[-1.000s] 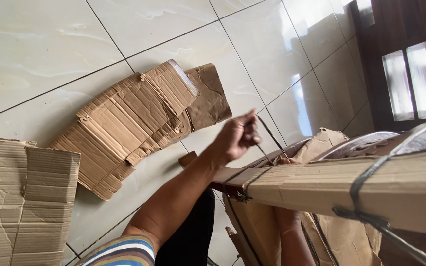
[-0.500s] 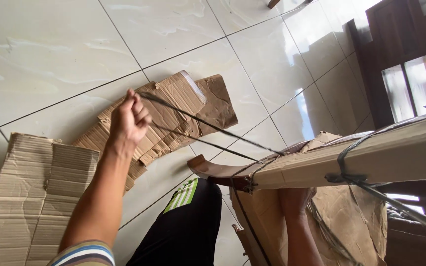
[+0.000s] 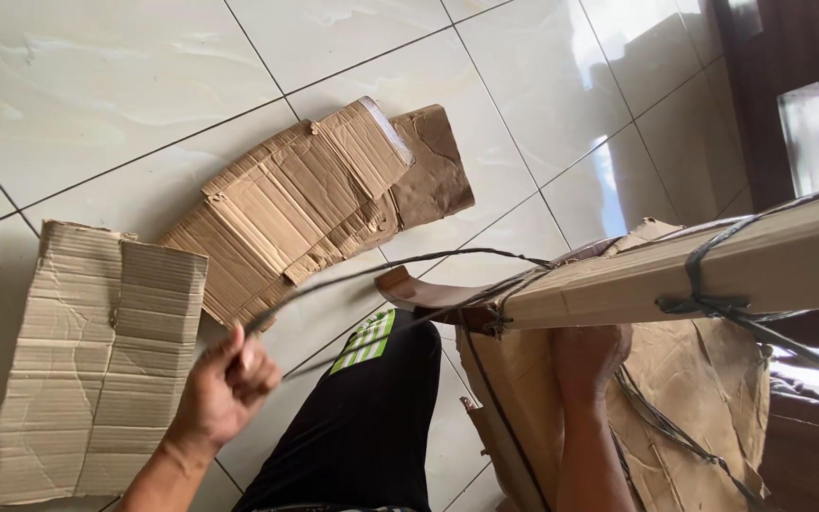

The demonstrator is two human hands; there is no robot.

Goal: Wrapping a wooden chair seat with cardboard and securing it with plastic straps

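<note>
Left hand [image 3: 225, 389] lowered with thin black strap [image 3: 372, 275], creased corrugated cardboard [image 3: 97, 356]

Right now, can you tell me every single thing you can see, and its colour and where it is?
Strap: one, dark grey, looping from the left hand to the wrapped piece.
Wrapped piece: one, brown cardboard round dark wood, tied with grey straps, right side.
Flat cardboard sheet: one, tan, on the floor at left.
Torn cardboard pile: one, brown, on the floor at centre.
Loose cardboard: brown, under the wrapped piece.
Floor: glossy white tiles.
Wooden door: dark brown, top right.
Trouser leg: black with a green-striped patch.
Left hand: grips the strap.
Right hand: under the wrapped piece, against the cardboard.
</note>
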